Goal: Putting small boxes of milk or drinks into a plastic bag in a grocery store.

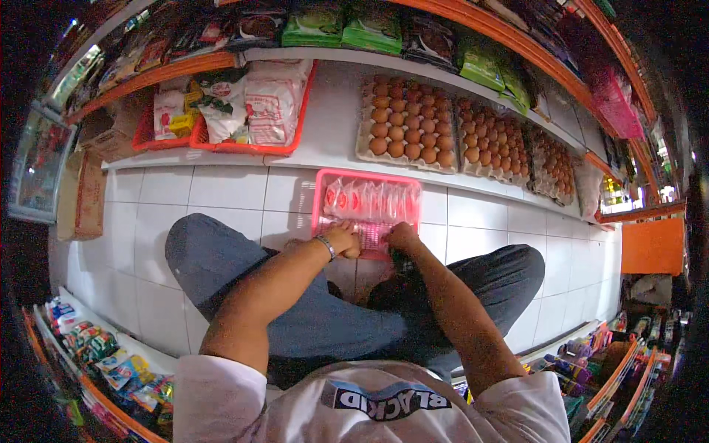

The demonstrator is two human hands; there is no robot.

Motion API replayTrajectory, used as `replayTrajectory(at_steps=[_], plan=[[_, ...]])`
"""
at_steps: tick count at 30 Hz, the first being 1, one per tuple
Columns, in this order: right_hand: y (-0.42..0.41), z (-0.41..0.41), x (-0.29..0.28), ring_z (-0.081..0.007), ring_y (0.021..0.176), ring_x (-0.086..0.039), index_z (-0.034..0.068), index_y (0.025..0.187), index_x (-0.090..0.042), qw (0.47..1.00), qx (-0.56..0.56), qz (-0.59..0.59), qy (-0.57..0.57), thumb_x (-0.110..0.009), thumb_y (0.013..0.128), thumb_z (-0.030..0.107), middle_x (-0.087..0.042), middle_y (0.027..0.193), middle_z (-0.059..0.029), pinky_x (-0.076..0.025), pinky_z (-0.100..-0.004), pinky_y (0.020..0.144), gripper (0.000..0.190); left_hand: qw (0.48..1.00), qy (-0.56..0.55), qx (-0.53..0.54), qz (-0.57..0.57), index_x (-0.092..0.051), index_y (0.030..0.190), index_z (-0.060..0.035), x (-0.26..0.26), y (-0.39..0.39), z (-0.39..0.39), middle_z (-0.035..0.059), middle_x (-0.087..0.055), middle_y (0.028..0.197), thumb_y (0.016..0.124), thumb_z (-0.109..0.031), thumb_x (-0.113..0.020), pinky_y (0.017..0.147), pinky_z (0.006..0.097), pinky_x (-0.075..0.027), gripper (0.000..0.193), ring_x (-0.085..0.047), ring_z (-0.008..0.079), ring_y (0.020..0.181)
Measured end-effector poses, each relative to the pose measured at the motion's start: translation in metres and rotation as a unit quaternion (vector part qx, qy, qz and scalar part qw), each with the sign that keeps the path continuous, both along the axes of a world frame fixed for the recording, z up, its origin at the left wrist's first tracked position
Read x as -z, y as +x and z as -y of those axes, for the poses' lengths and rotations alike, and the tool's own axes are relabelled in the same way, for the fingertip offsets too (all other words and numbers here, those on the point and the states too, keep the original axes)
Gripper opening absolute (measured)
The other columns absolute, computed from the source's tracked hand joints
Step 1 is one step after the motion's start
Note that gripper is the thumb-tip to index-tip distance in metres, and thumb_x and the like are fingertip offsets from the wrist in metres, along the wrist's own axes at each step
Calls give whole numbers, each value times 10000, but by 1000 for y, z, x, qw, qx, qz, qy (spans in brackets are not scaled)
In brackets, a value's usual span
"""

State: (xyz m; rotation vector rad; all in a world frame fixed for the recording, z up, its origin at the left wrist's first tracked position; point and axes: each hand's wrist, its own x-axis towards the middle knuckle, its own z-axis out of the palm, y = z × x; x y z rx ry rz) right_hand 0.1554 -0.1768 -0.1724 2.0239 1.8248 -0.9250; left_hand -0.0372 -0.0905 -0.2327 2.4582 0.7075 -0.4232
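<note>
On the tiled floor between my crossed legs sits a pink plastic basket (378, 242) with slotted walls. Clear plastic packets with red print (371, 198) stand in a row across its far half, while the slotted base shows in the near half. My left hand (342, 238), a metal band on its wrist, bends over the basket's near left part. At the near right side, my right hand (402, 238) is curled against the rim. The fingertips of both hands are hidden, so I cannot tell whether either grips anything.
Beyond the basket, a low white shelf holds egg trays (407, 124) and red baskets (243, 148) of packaged goods. A cardboard box (83, 194) stands left. Stocked shelves (105, 365) lie behind me on both sides. An orange panel (652, 247) is at right.
</note>
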Motion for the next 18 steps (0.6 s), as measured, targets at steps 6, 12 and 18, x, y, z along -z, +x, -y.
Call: replayTrajectory(at_steps=[6, 12, 18], plan=[[10, 16, 55, -403, 952, -663, -13, 967, -680, 949, 314, -2, 39, -681, 776, 463, -674, 992, -251, -537, -478, 828, 513, 997, 21, 37, -60, -681, 1134, -166, -15, 1, -9, 201, -445, 1379, 833, -341, -513, 1031, 588, -299, 386, -397, 381, 1269], [-1, 4, -3, -398, 1028, -644, -18, 1005, -655, 955, 295, 20, -18, -679, 797, 414, -664, 1042, -264, -531, -473, 855, 480, 989, 4, 111, -98, -676, 1190, -188, -36, 5, -10, 209, -364, 1475, 841, -418, -499, 1094, 540, -247, 453, -281, 387, 1376], [0, 12, -11, -368, 1067, -635, 40, 1110, -657, 964, 260, 48, -29, -640, 851, 418, -661, 1112, -217, -538, -448, 851, 459, 989, -21, 80, -126, -694, 1155, -158, -46, 15, -10, 203, -379, 1471, 806, -437, -531, 1128, 445, -230, 476, -291, 352, 1381]])
